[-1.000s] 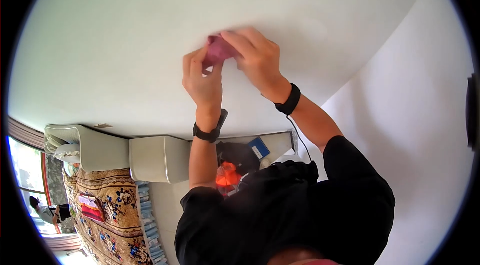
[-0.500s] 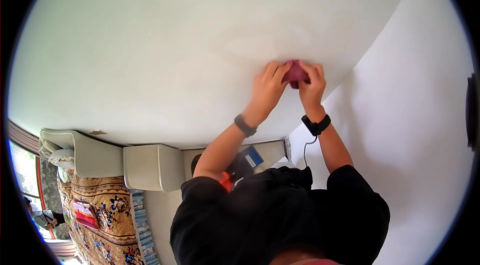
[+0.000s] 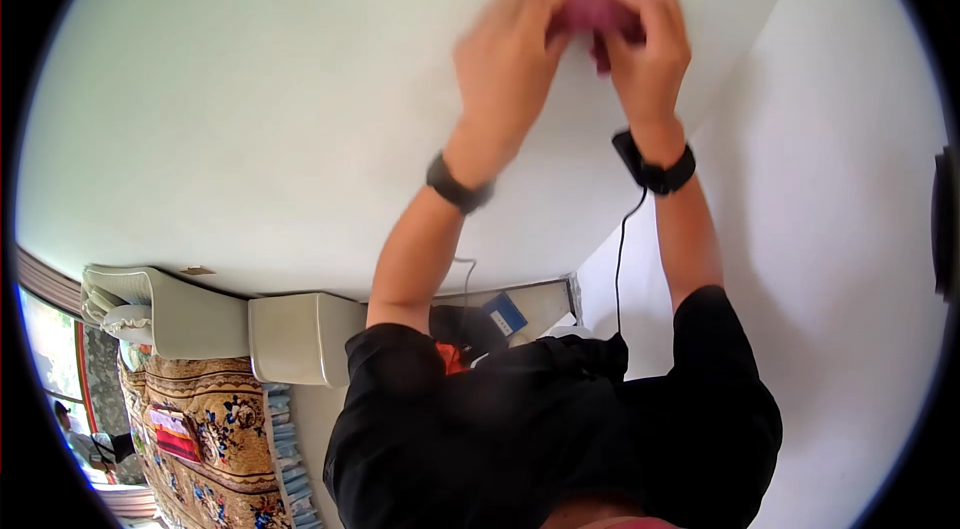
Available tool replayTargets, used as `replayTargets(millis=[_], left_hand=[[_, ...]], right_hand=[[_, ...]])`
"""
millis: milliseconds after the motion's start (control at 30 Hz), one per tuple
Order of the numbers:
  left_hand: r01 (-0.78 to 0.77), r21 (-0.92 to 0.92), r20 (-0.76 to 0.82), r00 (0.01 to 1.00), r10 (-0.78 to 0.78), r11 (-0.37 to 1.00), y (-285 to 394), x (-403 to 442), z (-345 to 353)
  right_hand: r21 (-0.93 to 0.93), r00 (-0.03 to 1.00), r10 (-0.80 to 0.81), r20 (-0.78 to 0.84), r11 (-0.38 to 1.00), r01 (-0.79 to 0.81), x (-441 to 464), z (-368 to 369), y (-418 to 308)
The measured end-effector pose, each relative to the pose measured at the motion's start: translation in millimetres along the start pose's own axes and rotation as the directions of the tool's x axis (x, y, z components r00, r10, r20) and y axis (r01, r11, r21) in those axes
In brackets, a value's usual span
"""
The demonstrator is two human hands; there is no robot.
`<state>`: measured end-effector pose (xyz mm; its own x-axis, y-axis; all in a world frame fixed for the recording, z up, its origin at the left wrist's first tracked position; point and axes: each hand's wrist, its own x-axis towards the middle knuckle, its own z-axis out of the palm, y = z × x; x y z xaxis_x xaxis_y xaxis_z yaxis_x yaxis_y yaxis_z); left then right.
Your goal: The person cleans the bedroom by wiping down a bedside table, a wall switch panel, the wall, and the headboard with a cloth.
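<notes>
Between the two hands, up against or just off the pale wall (image 3: pixel 300 109), is a bunched purple cloth (image 3: pixel 594 9); whether it touches the wall cannot be told. The left hand (image 3: pixel 510 44) pinches its left side, thumb and fingers drawn narrow around the fabric. The right hand (image 3: pixel 650 41) grips the opposite side in the same close way, and a loose fold hangs just beside its thumb. Both hands are somewhat blurred, so the exact finger contacts are unclear.

Judging by its crumpled folds, the cloth is probably light, soft and limp, with little risk of breaking. It looks unlikely to slip, though a dangling fold could escape a fingertip hold. Gathered edges at either side seem the best places to grasp, with several layers under each thumb.

Just below the left hand, a black wristband (image 3: pixel 460 186) circles the wrist; below the right hand is another band (image 3: pixel 672 174), with a black cable (image 3: pixel 622 249) running down from it. Well below the left hand lies a blue box (image 3: pixel 503 314); farther off, down to its left, are a cabinet (image 3: pixel 305 337) and a patterned bed (image 3: pixel 215 394).
</notes>
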<state>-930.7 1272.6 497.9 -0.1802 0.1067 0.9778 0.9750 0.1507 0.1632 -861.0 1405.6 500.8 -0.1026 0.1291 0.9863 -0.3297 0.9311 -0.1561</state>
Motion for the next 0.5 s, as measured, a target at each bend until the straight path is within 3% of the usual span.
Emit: replayTargets(millis=[67, 100, 233, 400, 500], left_hand=[[-0.021, 0.045, -0.095, 0.995, 0.025, 0.999, 4.9, 34.6, -2.7], [-0.018, 0.048, -0.083, 0.996, 0.022, 0.999, 8.3, 43.2, -6.0], [-0.029, 0.003, 0.002, 1.000, 0.029, 1.000, -1.9, -1.7, -2.3], [0.132, 0.014, 0.287, 0.949, -0.131, 0.991, -10.2, -128.7, -11.0], [0.193, 0.051, 0.406, 0.892, -0.197, 0.980, -20.0, -192.5, -9.6]], right_hand=[[0.001, 0.996, -0.074, -0.052, 0.997, 0.074, 36.1, 4.6, -10.7], [0.054, 0.997, -0.066, -0.048, 0.996, 0.069, 40.2, 7.4, -8.6], [-0.094, 0.993, -0.112, -0.036, 0.990, 0.109, -6.7, 6.3, 5.0], [-0.101, 0.965, 0.089, 0.246, 0.993, -0.066, -148.4, -6.8, 17.5], [-0.075, 0.931, 0.081, 0.355, 0.995, -0.058, -215.3, -8.7, 30.2]])
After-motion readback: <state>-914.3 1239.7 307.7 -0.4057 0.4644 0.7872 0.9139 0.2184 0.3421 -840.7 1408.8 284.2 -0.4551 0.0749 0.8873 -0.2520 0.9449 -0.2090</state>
